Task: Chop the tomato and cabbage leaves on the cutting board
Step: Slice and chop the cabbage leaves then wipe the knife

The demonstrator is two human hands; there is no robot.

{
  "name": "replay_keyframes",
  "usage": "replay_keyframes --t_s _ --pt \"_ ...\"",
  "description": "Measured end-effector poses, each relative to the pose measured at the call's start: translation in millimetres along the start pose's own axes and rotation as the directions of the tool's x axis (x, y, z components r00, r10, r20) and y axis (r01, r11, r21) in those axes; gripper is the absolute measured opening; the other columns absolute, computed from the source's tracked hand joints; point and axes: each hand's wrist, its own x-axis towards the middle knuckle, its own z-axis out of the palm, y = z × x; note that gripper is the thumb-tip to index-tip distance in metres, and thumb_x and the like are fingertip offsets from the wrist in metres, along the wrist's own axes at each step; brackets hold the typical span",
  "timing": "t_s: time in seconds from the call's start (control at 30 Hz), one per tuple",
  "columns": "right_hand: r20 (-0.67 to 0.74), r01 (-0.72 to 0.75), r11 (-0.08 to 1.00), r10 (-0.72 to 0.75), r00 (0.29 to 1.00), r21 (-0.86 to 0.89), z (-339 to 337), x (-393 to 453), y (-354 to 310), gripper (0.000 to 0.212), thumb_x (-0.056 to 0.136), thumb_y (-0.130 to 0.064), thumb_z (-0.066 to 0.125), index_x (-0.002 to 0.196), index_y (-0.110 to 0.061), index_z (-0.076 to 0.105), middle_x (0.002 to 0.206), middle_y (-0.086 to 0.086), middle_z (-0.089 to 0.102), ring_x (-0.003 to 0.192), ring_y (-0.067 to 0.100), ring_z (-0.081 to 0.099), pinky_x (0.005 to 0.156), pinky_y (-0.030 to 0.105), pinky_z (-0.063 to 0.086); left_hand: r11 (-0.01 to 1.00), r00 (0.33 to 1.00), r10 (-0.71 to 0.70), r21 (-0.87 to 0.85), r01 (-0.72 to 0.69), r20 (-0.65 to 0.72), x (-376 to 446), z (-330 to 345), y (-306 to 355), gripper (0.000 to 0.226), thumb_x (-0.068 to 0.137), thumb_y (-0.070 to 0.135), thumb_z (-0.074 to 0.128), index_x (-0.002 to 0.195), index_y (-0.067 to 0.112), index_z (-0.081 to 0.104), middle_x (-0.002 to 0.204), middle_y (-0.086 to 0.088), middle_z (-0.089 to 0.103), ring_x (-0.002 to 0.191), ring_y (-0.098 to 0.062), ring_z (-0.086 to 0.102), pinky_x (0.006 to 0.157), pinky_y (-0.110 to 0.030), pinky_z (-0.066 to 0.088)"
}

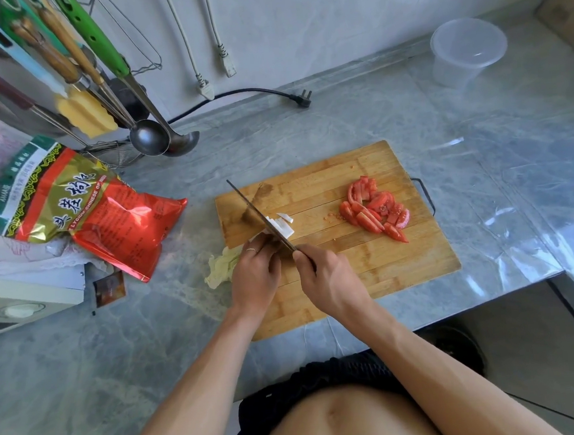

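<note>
My right hand [324,276] has a closed grip on the knife [261,216], blade down in the white cabbage stem on the cutting board [368,262]. My left hand [255,271] pins the cabbage leaves [221,267], fingers curled, touching the blade. One slip risks my knuckles. Chopped tomato [376,208] sits well apart.

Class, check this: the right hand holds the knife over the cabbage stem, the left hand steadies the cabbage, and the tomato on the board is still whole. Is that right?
Not quite. The head view shows the tomato already cut into pieces. The rest stands: the right hand holds the knife, and the left hand steadies the cabbage on the board.
</note>
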Motion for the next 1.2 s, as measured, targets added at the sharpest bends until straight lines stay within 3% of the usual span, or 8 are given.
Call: replay_keyframes --t_s 0.1,0.2,0.37,0.63,0.9,1.1,1.2 --pt "-0.014 -0.002 0.998 0.003 1.000 0.065 -5.7 2.7 2.4 0.035 0.104 -0.025 0.044 0.069 -0.021 0.047 0.049 -0.007 0.040 0.043 0.012 0.032 0.046 0.033 0.031 0.999 0.999 0.029 0.025 -0.029 0.016 -3.9 -1.9 -4.7 0.030 0.084 0.001 0.068 0.111 0.012 0.073 0.120 -0.003 0.068 0.115 -0.022 0.060 0.094 -0.044 0.054" --pt "-0.027 0.010 0.996 -0.008 1.000 0.093 -9.4 -5.5 2.2 0.034 0.103 -0.021 0.046 0.069 -0.014 0.049 0.050 -0.006 0.038 0.045 0.012 0.029 0.045 0.028 0.028 1.000 1.000 -0.005 0.007 0.005 0.012 -4.2 -1.6 -8.6 0.024 0.086 0.005 0.069 0.109 0.010 0.074 0.120 -0.005 0.068 0.112 -0.024 0.065 0.093 -0.037 0.055" --pt "0.004 0.036 0.997 -0.037 0.999 0.075 -8.0 -15.7 -0.9 0.043 0.103 -0.025 0.046 0.062 -0.028 0.036 0.050 -0.007 0.033 0.047 0.011 0.026 0.046 0.028 0.026 0.999 0.999 -0.032 -0.008 0.032 0.020 -4.5 -1.2 -9.5 0.023 0.086 0.004 0.067 0.108 0.008 0.073 0.120 -0.005 0.068 0.110 -0.020 0.065 0.089 -0.031 0.054" --pt "0.027 0.033 0.999 -0.033 0.999 -0.007 -2.9 -15.4 -1.4 0.038 0.102 -0.028 0.043 0.064 -0.023 0.037 0.051 -0.005 0.037 0.046 0.017 0.031 0.047 0.035 0.029 0.998 0.998 -0.054 -0.009 0.054 0.026 -3.5 1.3 -14.2 0.023 0.083 0.006 0.069 0.105 0.011 0.075 0.117 -0.003 0.070 0.109 -0.015 0.065 0.087 -0.021 0.048" --pt "0.009 -0.008 0.999 0.009 1.000 -0.050 6.9 -9.1 -2.8 0.041 0.102 -0.031 0.043 0.062 -0.034 0.034 0.052 -0.005 0.039 0.047 0.022 0.036 0.048 0.029 0.027 0.999 0.998 -0.048 -0.019 0.049 0.037 -2.3 -0.3 -12.6 0.026 0.078 0.001 0.069 0.102 0.010 0.075 0.116 -0.004 0.070 0.106 -0.018 0.066 0.082 -0.028 0.053" --pt "-0.036 -0.027 0.999 0.028 0.999 0.028 6.7 -3.3 -5.8 0.041 0.103 -0.028 0.044 0.063 -0.032 0.036 0.049 -0.006 0.038 0.047 0.020 0.034 0.049 0.037 0.034 0.998 0.998 0.042 0.037 -0.044 0.038 -2.4 -3.5 -15.8 0.022 0.083 0.004 0.068 0.103 0.011 0.075 0.114 -0.003 0.070 0.114 -0.022 0.061 0.093 -0.037 0.052" --pt "-0.039 -0.029 0.997 0.031 0.999 0.071 1.7 -6.3 -3.8 0.037 0.103 -0.026 0.046 0.066 -0.026 0.043 0.049 -0.007 0.039 0.046 0.015 0.032 0.047 0.033 0.032 0.996 0.998 0.070 0.047 -0.070 0.001 -5.8 -6.2 -19.4 0.018 0.085 0.006 0.071 0.101 0.011 0.076 0.112 -0.003 0.072 0.112 -0.021 0.061 0.097 -0.040 0.051"
